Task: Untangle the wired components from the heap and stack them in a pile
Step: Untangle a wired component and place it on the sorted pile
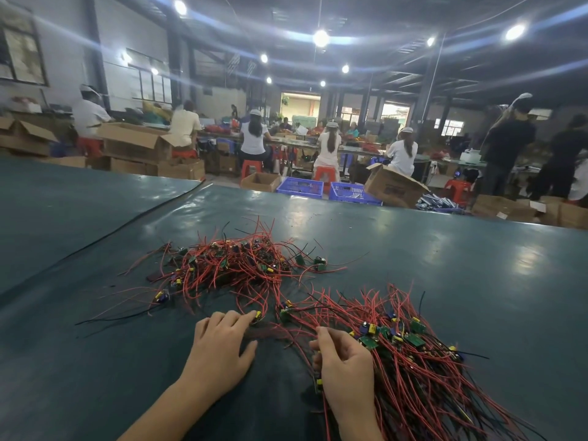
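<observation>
— Where are the wired parts?
— The tangled heap sits mid-frame on the green desk. The sorted pile fans out at lower right.
— And the hands?
— The left hand lies flat, its fingers straight, tips touching a loose component at the heap's near edge. The right hand pinches red wires at the pile's left edge, fingers curled.
— Which step?
— Mid-sorting, I'd judge. Next, draw that piece clear of the strands and lay it on the pile.
</observation>
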Available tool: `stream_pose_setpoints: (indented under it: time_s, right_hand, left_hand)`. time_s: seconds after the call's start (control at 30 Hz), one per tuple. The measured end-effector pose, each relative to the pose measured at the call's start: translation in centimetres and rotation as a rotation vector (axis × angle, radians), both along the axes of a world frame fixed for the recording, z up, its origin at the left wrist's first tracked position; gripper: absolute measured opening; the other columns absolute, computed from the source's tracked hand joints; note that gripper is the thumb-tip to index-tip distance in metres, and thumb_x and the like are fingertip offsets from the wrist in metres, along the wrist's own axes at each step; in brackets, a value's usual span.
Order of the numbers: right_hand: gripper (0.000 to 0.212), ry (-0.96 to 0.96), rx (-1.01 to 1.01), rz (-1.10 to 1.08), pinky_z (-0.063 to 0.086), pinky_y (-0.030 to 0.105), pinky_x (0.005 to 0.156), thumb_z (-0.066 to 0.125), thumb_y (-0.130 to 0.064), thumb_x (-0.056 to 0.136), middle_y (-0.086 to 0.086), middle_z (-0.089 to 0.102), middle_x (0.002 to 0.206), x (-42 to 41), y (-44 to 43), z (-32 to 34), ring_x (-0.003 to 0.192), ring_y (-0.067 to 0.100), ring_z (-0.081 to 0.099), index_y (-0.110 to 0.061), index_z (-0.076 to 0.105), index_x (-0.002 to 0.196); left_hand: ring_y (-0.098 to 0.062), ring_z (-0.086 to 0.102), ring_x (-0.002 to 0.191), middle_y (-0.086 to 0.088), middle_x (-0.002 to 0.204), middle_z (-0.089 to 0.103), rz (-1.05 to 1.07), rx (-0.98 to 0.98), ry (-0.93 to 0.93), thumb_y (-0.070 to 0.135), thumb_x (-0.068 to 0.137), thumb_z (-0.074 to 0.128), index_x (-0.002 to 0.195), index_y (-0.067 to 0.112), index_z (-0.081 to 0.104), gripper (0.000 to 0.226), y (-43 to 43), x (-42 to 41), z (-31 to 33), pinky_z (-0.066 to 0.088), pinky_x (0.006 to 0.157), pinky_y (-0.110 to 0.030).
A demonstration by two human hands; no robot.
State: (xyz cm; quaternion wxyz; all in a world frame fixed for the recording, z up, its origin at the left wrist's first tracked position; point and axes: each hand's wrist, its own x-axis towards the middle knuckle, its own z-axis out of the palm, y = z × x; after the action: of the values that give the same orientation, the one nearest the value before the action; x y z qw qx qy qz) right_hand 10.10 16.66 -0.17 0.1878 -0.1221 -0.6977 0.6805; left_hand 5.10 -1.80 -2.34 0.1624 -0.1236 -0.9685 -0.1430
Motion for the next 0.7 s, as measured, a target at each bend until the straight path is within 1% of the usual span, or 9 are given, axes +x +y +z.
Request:
stream_pose_setpoints:
  time_s: [0.1, 0.17, 0.27, 0.33, 0.37, 0.43, 0.53, 0.63, 0.7]
  right_hand:
    - [0.013, 0.001, 0.006, 0.002, 0.051, 0.027, 0.058, 0.064, -0.018, 0.093, -0.002, 0.072, 0.068, 0.0, 0.0, 0.0, 0.056, 0.008, 0.059, -0.012, 0.072, 0.084]
    - [0.013, 0.004, 0.008, 0.007, 0.05, 0.025, 0.058, 0.064, -0.019, 0.093, -0.001, 0.072, 0.067, 0.0, 0.0, 0.1, 0.056, 0.008, 0.06, -0.012, 0.072, 0.084]
    - [0.026, 0.023, 0.047, 0.04, 0.045, 0.024, 0.05, 0.064, -0.023, 0.093, 0.001, 0.068, 0.059, 0.2, -0.1, 0.2, 0.05, 0.01, 0.055, -0.015, 0.073, 0.07]
    - [0.034, 0.055, 0.086, 0.086, 0.042, 0.022, 0.047, 0.065, -0.027, 0.092, 0.002, 0.062, 0.051, 0.6, -0.4, 0.5, 0.047, 0.009, 0.053, -0.015, 0.073, 0.061]
    - [0.035, 0.076, 0.103, 0.114, 0.04, 0.021, 0.046, 0.066, -0.03, 0.09, 0.002, 0.06, 0.049, 0.8, -0.6, 0.6, 0.045, 0.008, 0.051, -0.016, 0.073, 0.059]
    - [0.031, 0.11, 0.143, 0.153, 0.041, 0.018, 0.047, 0.069, -0.032, 0.087, 0.001, 0.063, 0.051, 1.0, -1.1, 0.8, 0.046, 0.005, 0.053, -0.022, 0.074, 0.058]
    - [0.024, 0.123, 0.177, 0.205, 0.045, 0.016, 0.054, 0.068, -0.029, 0.089, -0.005, 0.07, 0.062, 1.3, -1.4, 1.0, 0.055, 0.002, 0.06, -0.031, 0.077, 0.067]
    - [0.024, 0.125, 0.148, 0.236, 0.04, 0.016, 0.05, 0.065, -0.023, 0.092, -0.004, 0.066, 0.058, 1.4, -1.3, 1.1, 0.051, 0.002, 0.054, -0.023, 0.078, 0.072]
    - [0.024, 0.128, 0.161, 0.173, 0.04, 0.017, 0.052, 0.064, -0.021, 0.093, -0.003, 0.063, 0.058, 1.2, -1.2, 1.0, 0.053, 0.004, 0.054, -0.019, 0.078, 0.073]
  left_hand:
    - [-0.007, 0.045, 0.112, 0.018, 0.116, 0.052, -0.022, 0.02, 0.035, 0.042, 0.099, 0.045, 0.133, 0.037, 0.052, 0.035, -0.2, -0.1, 0.4, 0.028, 0.098, -0.024]
    - [-0.007, 0.048, 0.103, 0.016, 0.11, 0.056, -0.054, 0.086, 0.042, 0.041, 0.098, 0.048, 0.119, 0.033, 0.064, 0.027, -0.3, -0.1, 0.7, 0.036, 0.092, -0.023]
    - [-0.006, 0.052, 0.091, 0.014, 0.095, 0.058, -0.12, 0.236, 0.107, 0.036, 0.096, 0.057, 0.102, 0.024, 0.071, 0.019, 0.0, 0.3, 1.1, 0.043, 0.085, -0.024]
    - [-0.007, 0.055, 0.081, 0.011, 0.085, 0.059, -0.184, 0.376, 0.193, 0.026, 0.092, 0.065, 0.092, 0.017, 0.072, 0.011, 0.4, 0.7, 1.6, 0.047, 0.076, -0.024]
    - [-0.005, 0.055, 0.076, 0.011, 0.081, 0.059, -0.225, 0.426, 0.229, 0.022, 0.09, 0.068, 0.089, 0.016, 0.071, 0.007, 0.8, 1.0, 1.9, 0.046, 0.071, -0.021]
    - [-0.002, 0.054, 0.072, 0.013, 0.078, 0.058, -0.339, 0.468, 0.271, 0.019, 0.088, 0.07, 0.086, 0.017, 0.07, 0.003, 1.5, 1.6, 2.2, 0.045, 0.065, -0.016]
    - [-0.001, 0.055, 0.074, 0.015, 0.083, 0.058, -0.489, 0.503, 0.262, 0.018, 0.087, 0.067, 0.09, 0.02, 0.07, 0.004, 2.6, 2.4, 2.1, 0.048, 0.064, -0.02]
    - [-0.003, 0.058, 0.072, 0.016, 0.085, 0.061, -0.566, 0.58, 0.234, 0.015, 0.086, 0.07, 0.094, 0.021, 0.071, 0.01, 3.1, 2.7, 1.9, 0.05, 0.063, -0.021]
    - [-0.004, 0.061, 0.071, 0.016, 0.085, 0.065, -0.589, 0.66, 0.181, 0.025, 0.085, 0.071, 0.1, 0.026, 0.071, 0.015, 3.3, 3.0, 2.1, 0.049, 0.063, -0.017]
